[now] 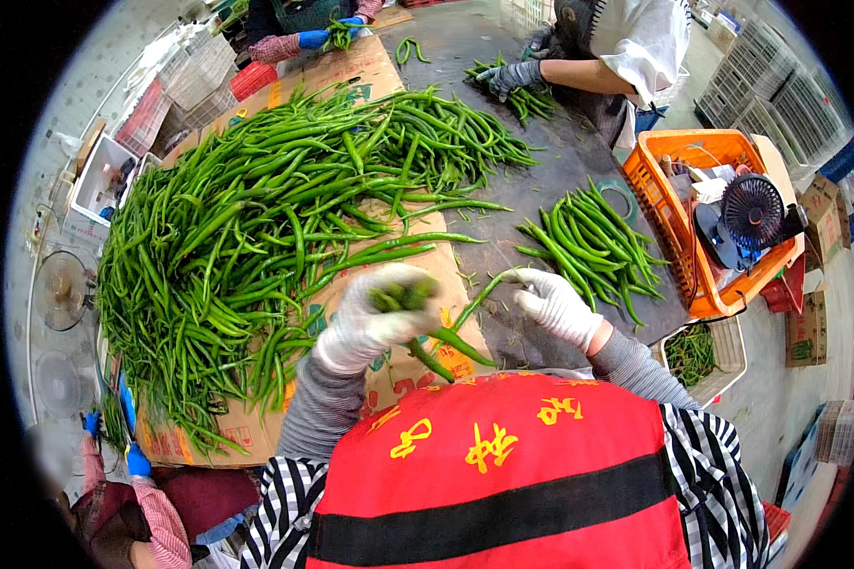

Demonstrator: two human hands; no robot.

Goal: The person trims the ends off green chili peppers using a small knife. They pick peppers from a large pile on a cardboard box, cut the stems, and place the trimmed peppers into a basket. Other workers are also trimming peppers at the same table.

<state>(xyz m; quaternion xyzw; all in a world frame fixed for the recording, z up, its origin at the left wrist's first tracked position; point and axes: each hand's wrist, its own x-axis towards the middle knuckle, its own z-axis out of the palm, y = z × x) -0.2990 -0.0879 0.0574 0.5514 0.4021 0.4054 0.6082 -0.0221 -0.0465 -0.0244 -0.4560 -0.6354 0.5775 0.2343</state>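
Observation:
My left hand point(370, 320), in a white knit glove, is closed around a small bunch of long green chili peppers point(402, 295); motion blurs it slightly. Pepper ends stick out below that fist. My right hand point(555, 302), gloved the same way, pinches the tip of a single green pepper point(478, 302) that slants down towards the bunch. A large heap of green peppers point(256, 206) covers the cardboard point(391, 366) to the left and ahead. Beyond my right hand lies a smaller, roughly aligned pile of peppers point(598, 245) on the dark tabletop point(498, 227).
An orange plastic crate point(704, 299) with a small black fan point(752, 203) stands at the right edge, beside a tape roll point(618, 199). A white crate of peppers point(690, 355) sits lower down. Co-workers' gloved hands point(509, 77) handle peppers across the table; another person point(139, 498) is at lower left.

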